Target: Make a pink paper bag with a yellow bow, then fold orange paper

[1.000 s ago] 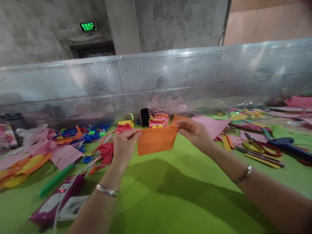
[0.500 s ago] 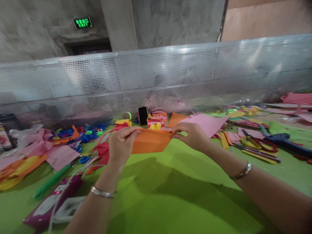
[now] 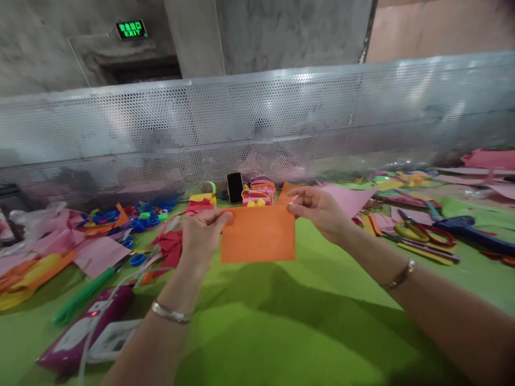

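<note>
Above the green tabletop hangs an orange rectangular sheet [image 3: 258, 236], its broad face toward me. It looks like felt or craft paper; I cannot tell which. My left hand [image 3: 205, 230] pinches its upper left corner between thumb and fingers. At the upper right corner, my right hand [image 3: 317, 209] is closed on the sheet, with a small pale bit showing at the fingertips. Just behind the sheet are small pink craft bags [image 3: 260, 194] with a yellow bow, a yellow one with a green handle [image 3: 205, 196], and an upright black phone [image 3: 235, 187].
On the left lie a purple power strip [image 3: 90, 327] with a white cable, a green-handled tool [image 3: 84, 295] and pink sheets [image 3: 100, 254]. Scissors [image 3: 426, 233] and a blue glue gun [image 3: 475, 230] lie at the right. A perforated metal barrier [image 3: 322, 118] runs along the back.
The orange sheet has swung from tilted to nearly upright, so more of its face shows. My right hand has risen slightly; both hands keep their hold on the upper corners.
</note>
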`<state>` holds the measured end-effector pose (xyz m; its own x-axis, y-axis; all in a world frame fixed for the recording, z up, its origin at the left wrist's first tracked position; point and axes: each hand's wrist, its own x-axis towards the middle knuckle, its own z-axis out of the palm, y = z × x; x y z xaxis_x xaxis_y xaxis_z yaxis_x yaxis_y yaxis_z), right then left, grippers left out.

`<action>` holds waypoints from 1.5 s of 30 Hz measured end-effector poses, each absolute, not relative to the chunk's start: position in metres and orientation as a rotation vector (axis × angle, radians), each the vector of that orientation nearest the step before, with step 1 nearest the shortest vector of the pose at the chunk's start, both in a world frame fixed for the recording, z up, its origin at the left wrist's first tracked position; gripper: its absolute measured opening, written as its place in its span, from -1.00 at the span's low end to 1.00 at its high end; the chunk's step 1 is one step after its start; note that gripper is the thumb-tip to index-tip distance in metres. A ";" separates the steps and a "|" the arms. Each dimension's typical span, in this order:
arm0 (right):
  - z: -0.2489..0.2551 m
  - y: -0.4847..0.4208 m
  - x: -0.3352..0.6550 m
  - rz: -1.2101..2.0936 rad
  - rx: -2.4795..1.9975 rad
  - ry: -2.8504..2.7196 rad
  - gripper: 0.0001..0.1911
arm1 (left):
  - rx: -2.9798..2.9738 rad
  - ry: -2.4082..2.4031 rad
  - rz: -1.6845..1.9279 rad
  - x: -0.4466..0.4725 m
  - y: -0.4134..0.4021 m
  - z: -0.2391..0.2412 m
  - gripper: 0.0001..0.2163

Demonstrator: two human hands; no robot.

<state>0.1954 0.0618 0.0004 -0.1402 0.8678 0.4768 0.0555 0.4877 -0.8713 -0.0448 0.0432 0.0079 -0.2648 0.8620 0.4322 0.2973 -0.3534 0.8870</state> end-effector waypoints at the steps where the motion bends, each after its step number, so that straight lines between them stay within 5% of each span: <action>1: -0.003 0.062 0.193 0.879 -0.849 -1.552 -0.61 | 1.523 1.433 1.667 -0.043 0.044 0.005 -0.77; 20: -0.018 0.053 0.167 0.156 -1.175 -1.620 -0.65 | 1.827 1.864 1.921 -0.018 0.037 -0.005 -0.91; 45: -0.024 0.056 0.173 0.354 -1.217 -1.618 -0.62 | 1.869 1.869 1.913 -0.020 0.041 -0.018 -0.93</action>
<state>0.1733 0.0557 -0.0238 0.0483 0.8358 0.5469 0.5308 0.4423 -0.7229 -0.0198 0.0413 -0.0179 -0.3390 0.5827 0.7387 0.7249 -0.3387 0.5998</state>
